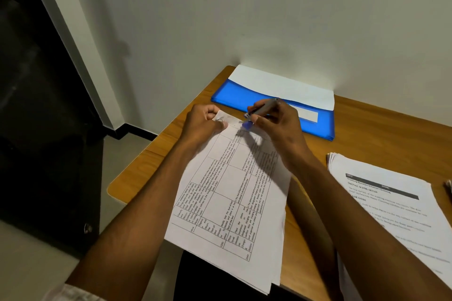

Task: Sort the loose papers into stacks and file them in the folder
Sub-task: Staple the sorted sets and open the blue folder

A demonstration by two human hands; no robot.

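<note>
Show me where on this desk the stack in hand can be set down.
Bare wood lies between the blue folder and the right-hand paper stack, running toward the wall. A narrower strip runs along the desk's left edge, beside the left hand. The middle is crowded: the table-printed sheets and the right hand with its pen.

Wooden desk (367, 129), grey wall (269, 12), dark doorway (36, 105)

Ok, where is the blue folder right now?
In the head view, the blue folder lies at the desk's far edge against the wall, just beyond both hands, with white paper sticking out of it.
</note>
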